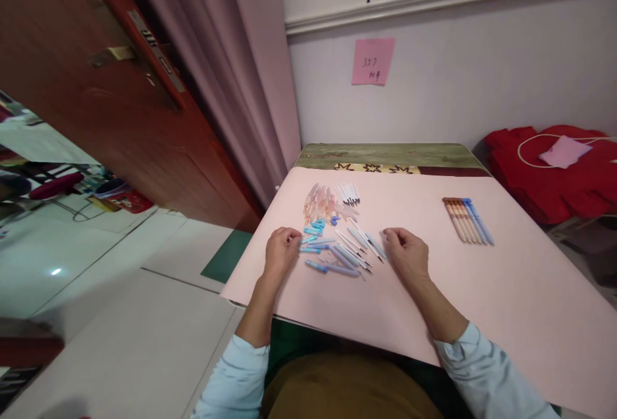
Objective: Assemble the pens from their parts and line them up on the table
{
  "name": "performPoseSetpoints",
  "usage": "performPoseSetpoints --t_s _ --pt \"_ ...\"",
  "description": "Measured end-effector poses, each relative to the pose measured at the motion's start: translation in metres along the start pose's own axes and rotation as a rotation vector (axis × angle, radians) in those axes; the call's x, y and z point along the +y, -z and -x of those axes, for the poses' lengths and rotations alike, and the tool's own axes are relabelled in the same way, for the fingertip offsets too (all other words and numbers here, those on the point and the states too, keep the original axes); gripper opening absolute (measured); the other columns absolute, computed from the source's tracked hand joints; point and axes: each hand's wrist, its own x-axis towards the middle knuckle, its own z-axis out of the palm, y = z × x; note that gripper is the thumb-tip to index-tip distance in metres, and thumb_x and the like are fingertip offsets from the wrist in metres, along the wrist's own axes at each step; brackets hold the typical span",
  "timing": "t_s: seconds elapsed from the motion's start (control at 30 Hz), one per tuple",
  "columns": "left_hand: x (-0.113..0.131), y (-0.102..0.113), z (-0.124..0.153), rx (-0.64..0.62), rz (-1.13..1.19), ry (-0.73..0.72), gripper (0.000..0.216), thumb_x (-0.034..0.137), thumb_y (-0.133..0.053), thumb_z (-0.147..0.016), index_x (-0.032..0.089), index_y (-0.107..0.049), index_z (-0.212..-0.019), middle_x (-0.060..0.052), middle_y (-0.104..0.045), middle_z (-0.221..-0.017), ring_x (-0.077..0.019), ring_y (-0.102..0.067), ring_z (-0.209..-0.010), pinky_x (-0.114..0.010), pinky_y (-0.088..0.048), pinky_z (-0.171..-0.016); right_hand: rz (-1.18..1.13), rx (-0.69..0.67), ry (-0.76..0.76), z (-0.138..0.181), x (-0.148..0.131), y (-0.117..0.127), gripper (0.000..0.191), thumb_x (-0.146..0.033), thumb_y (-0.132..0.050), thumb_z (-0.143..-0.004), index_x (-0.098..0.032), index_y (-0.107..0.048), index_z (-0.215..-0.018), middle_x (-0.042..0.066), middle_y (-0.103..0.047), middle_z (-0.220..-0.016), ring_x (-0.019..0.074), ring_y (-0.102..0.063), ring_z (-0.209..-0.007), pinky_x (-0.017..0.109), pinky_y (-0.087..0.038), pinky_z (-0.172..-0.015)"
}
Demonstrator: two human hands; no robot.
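Observation:
My left hand (281, 250) rests on the pink table cover (506, 290) with its fingers curled, at the left edge of a scatter of blue pen parts (337, 253). My right hand (407, 253) lies on the cover to the right of the scatter, fingers bent, fingertips close to a blue barrel (375, 245). Whether either hand pinches a part, I cannot make out. Behind the scatter lie orange-pink pen barrels (319, 204) and a small bundle of white refills (348, 194). A neat row of assembled pens (467, 220) lies further right.
The table stands against a white wall with a pink sticky note (373, 61). A brown door (96, 85) and a pale curtain (241, 72) are to the left. Red fabric with a pink cloth (554, 168) lies at the right. A green floor mat (226, 255) lies left of the table.

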Motion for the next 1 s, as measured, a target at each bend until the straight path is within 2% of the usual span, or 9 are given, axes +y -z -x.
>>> performPoseSetpoints --t_s 0.07,0.2,0.33,0.53,0.67,0.83,1.0 --pt "0.000 0.003 0.001 -0.006 -0.011 -0.004 0.012 0.017 -0.059 -0.079 0.021 -0.070 -0.080 -0.003 -0.068 -0.082 -0.0185 -0.059 -0.076 -0.031 -0.045 -0.073 -0.001 -0.001 -0.007 0.000 0.000 0.000 0.035 -0.050 -0.058 -0.081 -0.021 -0.078 -0.084 0.002 -0.072 -0.071 0.0204 -0.063 -0.069 0.029 -0.044 -0.069" --pt "-0.003 0.005 0.001 -0.095 -0.058 0.028 0.018 0.012 -0.060 -0.075 0.020 -0.072 -0.085 -0.004 -0.069 -0.083 -0.0185 -0.059 -0.076 -0.031 -0.045 -0.074 -0.015 0.000 -0.001 0.000 0.002 0.000 0.035 -0.049 -0.058 -0.081 -0.021 -0.079 -0.086 0.004 -0.074 -0.075 0.0211 -0.063 -0.070 0.030 -0.045 -0.072" --pt "-0.004 0.001 0.002 -0.150 -0.110 0.027 0.018 0.013 -0.060 -0.077 0.020 -0.073 -0.087 -0.004 -0.069 -0.083 -0.0194 -0.060 -0.078 -0.031 -0.044 -0.076 -0.010 0.005 0.001 0.000 0.004 0.000 0.036 -0.049 -0.058 -0.081 -0.020 -0.079 -0.085 0.004 -0.074 -0.073 0.0215 -0.063 -0.070 0.030 -0.045 -0.072" --pt "0.003 -0.005 0.001 -0.202 -0.248 -0.027 0.018 0.013 -0.058 -0.080 0.021 -0.073 -0.084 -0.006 -0.068 -0.085 -0.0226 -0.060 -0.089 -0.034 -0.042 -0.082 -0.007 0.001 -0.001 0.001 0.001 0.001 0.037 -0.049 -0.057 -0.081 -0.019 -0.078 -0.085 0.004 -0.073 -0.073 0.0215 -0.063 -0.070 0.031 -0.044 -0.072" --pt "0.003 -0.005 -0.002 -0.217 -0.268 -0.031 0.016 0.012 -0.058 -0.079 0.021 -0.071 -0.082 -0.006 -0.067 -0.085 -0.0231 -0.059 -0.089 -0.034 -0.042 -0.081 -0.015 -0.002 -0.008 0.001 -0.001 0.002 0.035 -0.048 -0.058 -0.081 -0.020 -0.078 -0.085 0.004 -0.074 -0.077 0.0212 -0.064 -0.073 0.030 -0.045 -0.075" --pt "-0.003 -0.004 0.001 -0.139 -0.131 0.026 0.014 0.013 -0.056 -0.077 0.021 -0.067 -0.080 -0.004 -0.066 -0.081 -0.0202 -0.058 -0.079 -0.031 -0.042 -0.073 -0.011 0.005 -0.004 0.000 0.000 0.001 0.037 -0.049 -0.058 -0.081 -0.019 -0.078 -0.085 0.004 -0.074 -0.074 0.0218 -0.064 -0.072 0.031 -0.045 -0.074" --pt "-0.009 -0.008 0.005 -0.002 0.230 0.175 0.009 0.026 -0.058 -0.079 0.021 -0.064 -0.085 0.000 -0.065 -0.072 -0.0156 -0.057 -0.065 -0.027 -0.041 -0.064 -0.015 -0.003 -0.012 0.000 0.001 0.001 0.036 -0.050 -0.058 -0.081 -0.019 -0.078 -0.084 0.004 -0.074 -0.074 0.0221 -0.064 -0.073 0.031 -0.045 -0.075"
